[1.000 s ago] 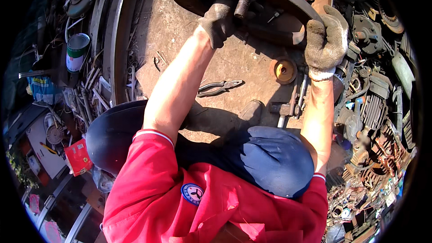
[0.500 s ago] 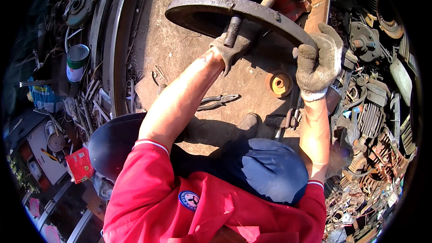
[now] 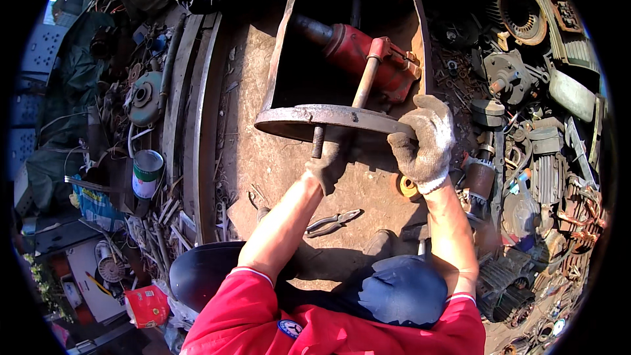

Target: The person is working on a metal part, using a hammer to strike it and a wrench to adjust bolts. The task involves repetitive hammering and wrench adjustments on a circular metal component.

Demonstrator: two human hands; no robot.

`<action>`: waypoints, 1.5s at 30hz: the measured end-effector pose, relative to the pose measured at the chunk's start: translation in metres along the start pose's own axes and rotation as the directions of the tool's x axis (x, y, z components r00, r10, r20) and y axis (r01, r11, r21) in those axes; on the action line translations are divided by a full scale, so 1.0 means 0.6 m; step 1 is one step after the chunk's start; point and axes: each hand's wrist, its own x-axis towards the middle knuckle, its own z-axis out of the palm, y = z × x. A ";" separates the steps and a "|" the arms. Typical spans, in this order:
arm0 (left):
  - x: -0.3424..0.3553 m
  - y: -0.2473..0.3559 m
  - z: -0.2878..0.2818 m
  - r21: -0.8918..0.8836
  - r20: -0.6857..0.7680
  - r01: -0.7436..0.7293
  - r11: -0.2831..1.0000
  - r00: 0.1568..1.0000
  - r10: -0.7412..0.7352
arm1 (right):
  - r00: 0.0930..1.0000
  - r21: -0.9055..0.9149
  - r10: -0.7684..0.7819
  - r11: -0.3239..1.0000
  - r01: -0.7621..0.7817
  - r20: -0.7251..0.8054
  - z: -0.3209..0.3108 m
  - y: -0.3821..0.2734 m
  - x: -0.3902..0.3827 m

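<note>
Rusty steel disc (image 3: 335, 120) is mid-lift, its edge clamped in the gloved right hand (image 3: 424, 141); left hand (image 3: 328, 164) is fisted around the bolt (image 3: 317, 141) beneath it. Next likely needs a steady, level pull.

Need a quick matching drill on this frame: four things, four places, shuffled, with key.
Things:
1. left hand
2. right hand
3. pliers
4. can

Places:
A. on the ground between the forearms
B. gripping the disc rim
C. far left, among scrap
D. on the bolt under the disc

Pairs: 1-D, 2-B, 3-A, 4-C
</note>
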 end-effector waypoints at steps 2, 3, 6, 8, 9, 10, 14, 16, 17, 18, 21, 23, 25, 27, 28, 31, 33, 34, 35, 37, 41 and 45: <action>0.009 0.027 -0.099 0.101 -0.075 -0.207 0.973 0.974 0.215 | 0.999 0.011 0.011 1.000 -0.011 -0.030 0.011 -0.008 0.003; 0.015 0.034 -0.118 0.180 -0.106 -0.308 0.934 0.938 0.329 | 0.999 0.011 0.011 1.000 -0.010 -0.039 0.010 -0.009 0.007; -0.003 0.057 -0.103 0.198 -0.149 -0.226 0.954 0.955 0.257 | 1.000 0.016 0.007 1.000 -0.007 -0.028 0.007 -0.007 0.008; -0.022 0.084 -0.092 0.318 0.115 -0.173 0.932 0.983 0.144 | 0.999 0.030 0.007 1.000 -0.006 -0.033 0.011 -0.006 0.008; -0.031 0.093 -0.062 0.465 0.071 -0.075 0.882 0.996 0.047 | 1.000 0.045 0.009 0.999 -0.007 -0.030 0.014 -0.005 0.005; -0.034 0.090 -0.025 0.589 0.021 0.022 0.808 0.999 -0.043 | 1.000 0.050 0.006 0.999 -0.005 -0.022 0.012 -0.004 0.003; -0.018 0.052 -0.006 0.613 -0.069 0.008 0.790 0.997 0.044 | 1.000 0.053 0.015 0.999 -0.013 -0.026 0.010 -0.008 0.004; -0.028 0.034 0.006 0.269 -0.081 0.042 0.962 0.997 -0.021 | 1.000 0.053 0.017 0.998 -0.017 0.001 0.006 -0.005 0.003; -0.019 0.029 0.019 0.232 -0.047 0.036 0.972 0.999 -0.026 | 1.000 0.037 0.020 0.999 -0.020 0.005 0.001 -0.003 0.003; -0.018 0.036 0.042 0.200 -0.020 0.038 0.979 0.999 -0.034 | 1.000 0.027 0.029 0.999 -0.030 0.007 0.000 -0.003 0.001; 0.012 -0.094 0.079 0.068 -0.058 -0.192 0.979 0.979 0.196 | 1.000 0.039 0.022 0.999 -0.021 -0.022 0.011 -0.015 0.014; 0.033 -0.148 0.064 -0.174 -0.029 -0.293 0.940 0.956 0.293 | 0.999 0.081 0.020 0.997 -0.018 -0.030 0.023 -0.020 0.007; 0.033 -0.141 0.024 0.140 -0.018 -0.296 0.945 0.953 0.301 | 0.999 0.126 0.030 0.992 -0.026 -0.028 0.046 -0.023 -0.003; 0.018 -0.084 0.074 0.227 0.052 -0.183 0.957 0.983 0.176 | 1.000 0.021 -0.012 1.000 0.013 -0.019 -0.003 0.001 0.007; 0.008 -0.044 0.050 0.143 0.049 -0.045 0.989 0.998 0.038 | 0.999 0.005 -0.012 1.000 0.012 -0.031 -0.007 0.004 0.002; 0.010 0.038 -0.106 0.270 -0.073 -0.103 0.957 0.989 0.127 | 0.999 0.042 0.004 0.999 -0.002 -0.047 0.010 -0.005 0.008; 0.008 0.063 -0.108 0.461 -0.064 -0.244 0.853 0.950 0.306 | 0.999 0.031 0.014 0.999 -0.013 -0.053 0.005 -0.002 0.008; -0.001 0.065 -0.100 0.443 -0.085 -0.251 0.860 0.944 0.319 | 0.998 0.033 0.020 0.999 -0.019 -0.060 0.005 -0.001 0.005; 0.003 0.079 -0.096 0.386 -0.080 -0.173 0.906 0.972 0.219 | 0.998 0.043 0.015 0.999 -0.012 -0.065 0.006 -0.001 0.005; -0.003 0.078 -0.060 0.310 0.065 -0.087 0.947 0.995 0.070 | 0.998 0.052 0.015 0.999 -0.012 -0.058 0.002 0.000 0.008; -0.050 0.111 0.090 0.599 -0.170 0.166 0.784 0.982 -0.078 | 0.999 0.051 0.028 0.998 -0.026 -0.035 0.001 0.004 0.000; -0.037 0.085 0.081 0.285 -0.150 0.087 0.955 0.988 -0.045 | 0.996 0.083 0.055 0.995 -0.050 -0.069 0.004 -0.002 0.005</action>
